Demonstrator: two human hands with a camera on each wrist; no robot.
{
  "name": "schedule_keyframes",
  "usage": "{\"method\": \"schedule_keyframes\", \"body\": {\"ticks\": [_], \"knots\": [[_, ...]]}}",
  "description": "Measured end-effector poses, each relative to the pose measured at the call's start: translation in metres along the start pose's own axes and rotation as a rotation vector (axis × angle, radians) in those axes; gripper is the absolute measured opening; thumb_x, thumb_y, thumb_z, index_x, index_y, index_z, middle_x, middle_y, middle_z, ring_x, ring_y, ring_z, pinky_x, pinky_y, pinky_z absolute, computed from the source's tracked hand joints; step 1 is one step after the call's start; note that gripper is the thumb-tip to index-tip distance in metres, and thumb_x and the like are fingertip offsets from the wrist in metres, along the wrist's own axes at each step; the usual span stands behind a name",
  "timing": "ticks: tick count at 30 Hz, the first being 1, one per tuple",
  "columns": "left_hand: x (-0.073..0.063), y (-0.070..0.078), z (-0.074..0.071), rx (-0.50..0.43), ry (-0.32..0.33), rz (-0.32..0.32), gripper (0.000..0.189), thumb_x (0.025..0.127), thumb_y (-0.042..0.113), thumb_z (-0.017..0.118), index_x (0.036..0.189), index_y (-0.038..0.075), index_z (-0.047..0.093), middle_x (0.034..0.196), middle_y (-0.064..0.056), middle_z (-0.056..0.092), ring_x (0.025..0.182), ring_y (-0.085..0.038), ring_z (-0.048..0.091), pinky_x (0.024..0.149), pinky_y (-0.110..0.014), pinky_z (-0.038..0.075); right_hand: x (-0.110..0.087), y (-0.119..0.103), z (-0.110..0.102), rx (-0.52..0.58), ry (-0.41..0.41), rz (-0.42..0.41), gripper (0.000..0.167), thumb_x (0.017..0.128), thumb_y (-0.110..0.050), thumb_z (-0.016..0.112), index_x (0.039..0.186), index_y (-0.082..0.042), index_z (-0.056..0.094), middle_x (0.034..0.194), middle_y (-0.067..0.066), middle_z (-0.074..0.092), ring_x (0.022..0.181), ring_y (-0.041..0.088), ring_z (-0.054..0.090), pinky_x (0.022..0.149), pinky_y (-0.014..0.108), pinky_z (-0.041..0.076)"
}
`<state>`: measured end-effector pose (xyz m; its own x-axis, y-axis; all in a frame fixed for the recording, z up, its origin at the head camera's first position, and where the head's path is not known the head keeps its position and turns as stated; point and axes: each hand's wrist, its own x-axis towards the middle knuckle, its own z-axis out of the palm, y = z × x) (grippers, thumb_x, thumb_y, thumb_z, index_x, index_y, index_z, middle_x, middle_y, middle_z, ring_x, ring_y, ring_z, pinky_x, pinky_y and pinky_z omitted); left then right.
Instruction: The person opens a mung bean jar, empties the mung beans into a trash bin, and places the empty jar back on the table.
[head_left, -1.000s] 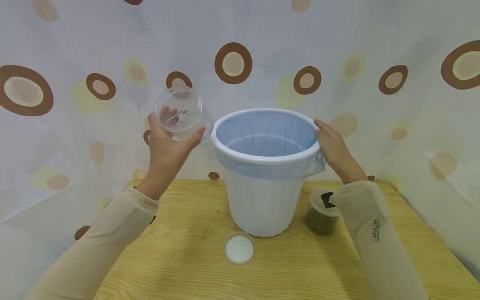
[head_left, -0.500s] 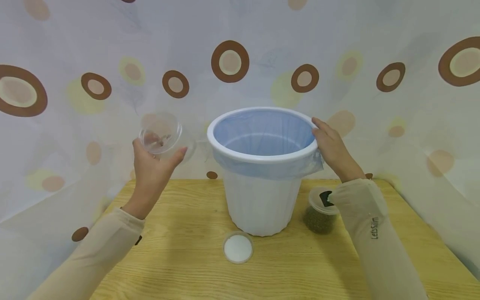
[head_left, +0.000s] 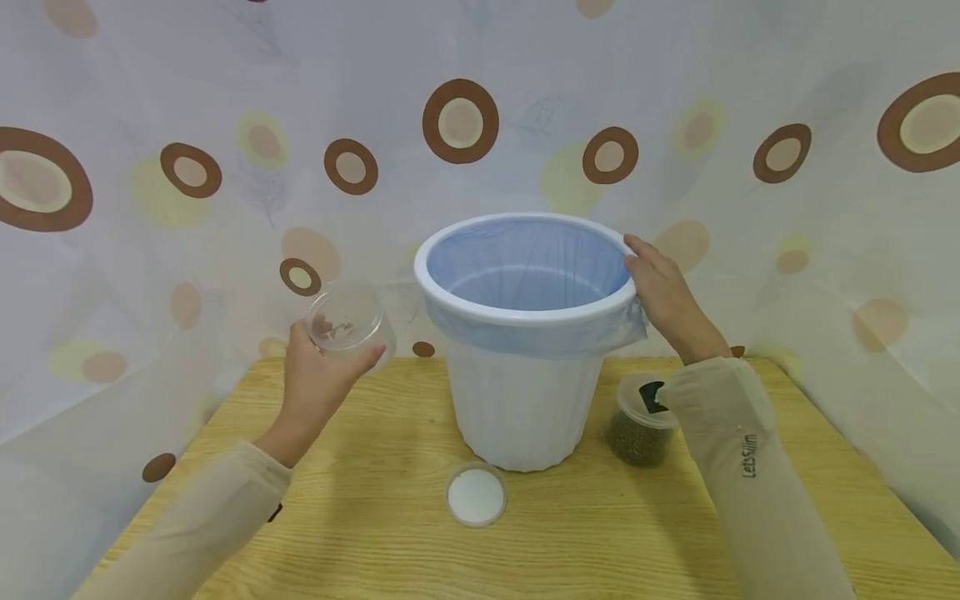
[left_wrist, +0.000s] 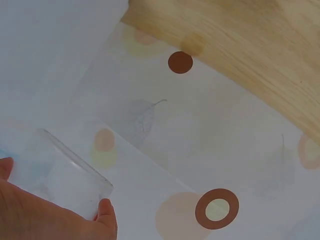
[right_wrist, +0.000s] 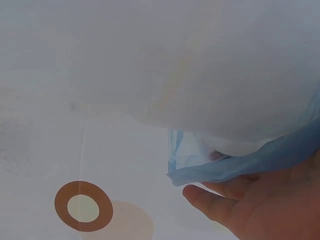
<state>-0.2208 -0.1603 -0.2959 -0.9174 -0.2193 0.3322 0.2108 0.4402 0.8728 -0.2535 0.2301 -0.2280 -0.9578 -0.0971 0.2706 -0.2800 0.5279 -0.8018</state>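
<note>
My left hand (head_left: 318, 379) grips a clear round plastic tub (head_left: 348, 329) on the left, above the table's far edge. The tub is tilted with its round opening toward me, and a few small dark marks show inside. In the left wrist view, thumb and fingers clasp the sides of the tub (left_wrist: 65, 175). In the middle stands a white trash can (head_left: 525, 408) lined with a blue translucent bag (head_left: 532, 333) folded over its rim. My right hand (head_left: 667, 292) holds the can's right rim; the right wrist view shows the hand (right_wrist: 270, 210) against the bag's hanging edge (right_wrist: 215, 170).
A tub of dark green-brown grains (head_left: 637, 437) with a translucent lid and black label stands right of the can. In front of the can lies a small round white-filled dish (head_left: 476, 497). The wooden table (head_left: 375, 542) meets a dotted cloth backdrop (head_left: 510, 50).
My left hand first swung left and down with the clear tub, away from the can, then lower and slightly right. My right hand stays at the rim.
</note>
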Motion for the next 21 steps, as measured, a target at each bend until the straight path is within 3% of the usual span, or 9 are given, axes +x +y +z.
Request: {"method": "schedule_keyframes", "body": {"ticks": [11, 21], "knots": [[-0.008, -0.038, 0.013, 0.061, -0.173, -0.123, 0.093, 0.078, 0.023, 0.08, 0.144, -0.004, 0.02, 0.145, -0.024, 0.033, 0.127, -0.04, 0.039, 0.101, -0.053, 0.038, 0.001, 0.001, 0.0, 0.0, -0.002, 0.01, 0.057, 0.103, -0.03, 0.019, 0.154, -0.004, 0.008, 0.16, 0.016, 0.006, 0.146, 0.034, 0.005, 0.116, 0.052, 0.007], [-0.02, -0.062, 0.036, 0.071, -0.284, -0.234, 0.095, 0.075, 0.012, 0.081, 0.144, -0.009, 0.018, 0.147, -0.031, 0.028, 0.129, -0.048, 0.036, 0.101, -0.055, 0.038, 0.0, 0.0, 0.0, -0.011, 0.005, 0.004, 0.058, 0.103, -0.03, 0.019, 0.154, -0.004, 0.009, 0.159, 0.017, 0.008, 0.146, 0.034, 0.007, 0.115, 0.053, 0.008]]}}
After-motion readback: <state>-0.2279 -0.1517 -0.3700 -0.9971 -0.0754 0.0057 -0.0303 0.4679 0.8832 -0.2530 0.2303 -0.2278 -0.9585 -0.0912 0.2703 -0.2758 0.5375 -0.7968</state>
